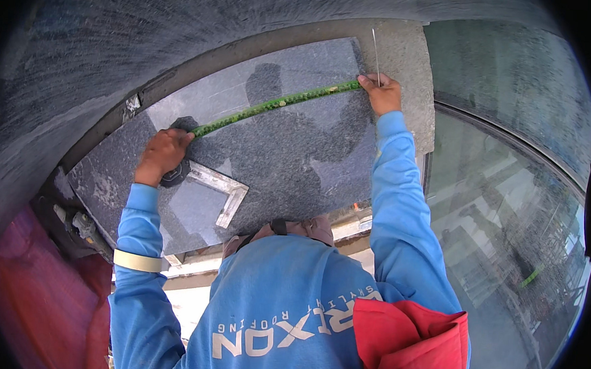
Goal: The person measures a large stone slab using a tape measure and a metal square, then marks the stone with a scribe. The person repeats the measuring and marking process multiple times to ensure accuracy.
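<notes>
A green tape measure blade [273,107] is stretched slantwise across a dark grey stone slab [277,160], rising toward the right. My left hand [162,155] is closed around the tape measure near its dark case [176,174], at the slab's left part. At the slab's upper right corner, my right hand [383,95] pinches the other end of the blade. A thin, pale, straight rod [376,53] sticks up from the right fingers; its kind is unclear. Beside the case lies a whitish, worn L-shaped square [231,191] on the stone.
Grey concrete [407,76] borders the slab on the right, beside glass panels [503,211]. A dark curved wall [149,33] rises along the far side. Red sheeting [46,284] hangs at the lower left. A red cloth [411,344] lies over my right shoulder.
</notes>
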Tool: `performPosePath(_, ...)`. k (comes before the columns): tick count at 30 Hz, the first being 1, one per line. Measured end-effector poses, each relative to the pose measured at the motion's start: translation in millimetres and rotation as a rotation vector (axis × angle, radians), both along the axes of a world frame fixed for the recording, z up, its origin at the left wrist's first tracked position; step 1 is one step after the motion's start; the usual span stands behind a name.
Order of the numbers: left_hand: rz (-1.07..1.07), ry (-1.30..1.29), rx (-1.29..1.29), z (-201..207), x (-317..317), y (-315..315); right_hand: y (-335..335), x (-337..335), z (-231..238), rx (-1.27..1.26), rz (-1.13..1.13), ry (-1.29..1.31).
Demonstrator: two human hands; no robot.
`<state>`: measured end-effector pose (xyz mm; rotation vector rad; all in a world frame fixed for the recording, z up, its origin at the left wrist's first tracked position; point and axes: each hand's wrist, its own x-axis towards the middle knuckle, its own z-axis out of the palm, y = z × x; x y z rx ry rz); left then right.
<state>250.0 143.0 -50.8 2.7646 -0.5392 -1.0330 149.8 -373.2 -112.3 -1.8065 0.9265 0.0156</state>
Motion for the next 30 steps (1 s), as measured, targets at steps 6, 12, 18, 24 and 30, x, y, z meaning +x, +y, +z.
performPosePath(6, -0.012, 0.038, 0.113, 10, -2, -13, 0, -8, -5, 0.014, -0.002, -0.018)
performPosePath(12, 0.011, 0.031, 0.134, 12, -5, -20, 3, -10, -1, -0.044, 0.007, -0.017)
performPosePath(18, 0.033, 0.017, 0.148, 10, -6, -22, -1, -15, -19, -0.005, -0.007, -0.075)
performPosePath(24, 0.071, 0.042, 0.176, 21, -5, -32, 2, -13, -8, -0.071, 0.024, -0.034)
performPosePath(30, 0.121, 0.070, 0.222, 25, -4, -37, 24, -19, 32, -0.780, 0.217, -0.184)
